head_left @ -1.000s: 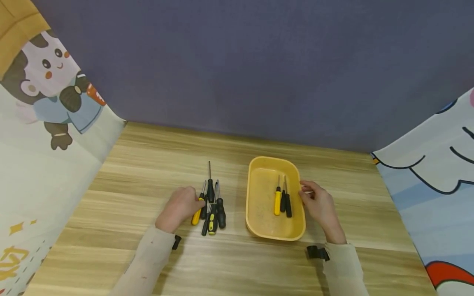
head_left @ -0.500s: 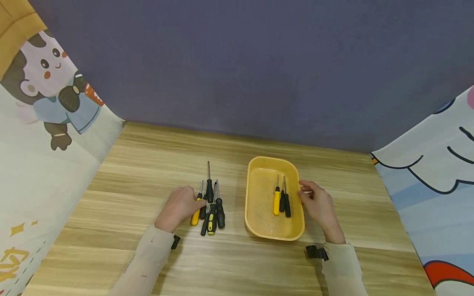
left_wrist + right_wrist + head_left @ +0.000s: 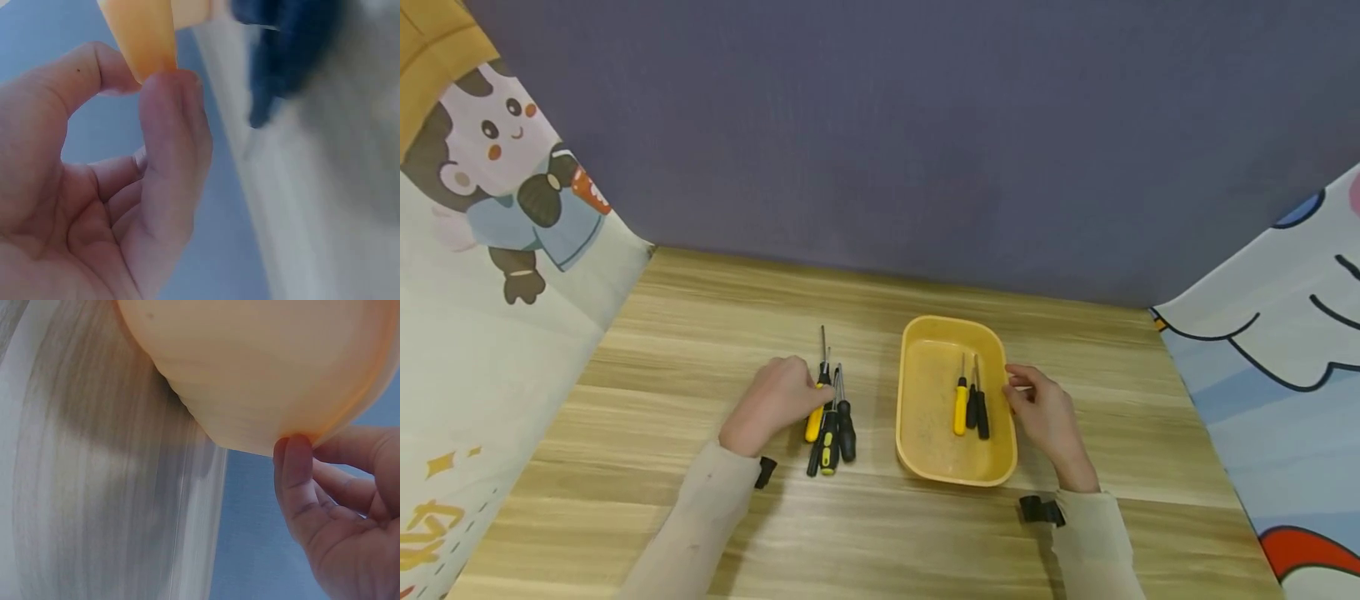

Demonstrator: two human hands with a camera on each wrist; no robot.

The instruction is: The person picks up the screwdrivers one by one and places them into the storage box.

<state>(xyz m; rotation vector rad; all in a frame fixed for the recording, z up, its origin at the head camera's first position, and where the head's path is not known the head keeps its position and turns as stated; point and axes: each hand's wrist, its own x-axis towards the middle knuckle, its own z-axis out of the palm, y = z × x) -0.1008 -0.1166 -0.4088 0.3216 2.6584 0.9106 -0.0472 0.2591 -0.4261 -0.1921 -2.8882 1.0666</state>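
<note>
My left hand (image 3: 775, 396) pinches a yellow-handled screwdriver (image 3: 814, 425) between thumb and fingers, over a group of screwdrivers on the table. In the left wrist view its handle (image 3: 144, 37) shows orange-yellow at the fingertips. Beside it lie a black screwdriver with yellow-green marks (image 3: 829, 443) and a plain black screwdriver (image 3: 847, 433); others are partly hidden. My right hand (image 3: 1047, 417) pinches the right rim of a yellow plastic basin (image 3: 917, 467), thumb and fingers on either side of the wall in the right wrist view. One yellow screwdriver (image 3: 961, 408) and two black screwdrivers (image 3: 982, 417) lie inside.
The wood-grain table (image 3: 880, 533) ends at a dark blue-grey panel (image 3: 880, 150) behind. Cartoon-printed cloths flank it, one on the left (image 3: 512, 333) and another on the right (image 3: 1262, 433). A black strap (image 3: 1041, 510) is at the right wrist.
My left hand has moved slightly right and away from me, carrying the yellow screwdriver up over the neighbouring black ones. The right hand and basin have stayed in place.
</note>
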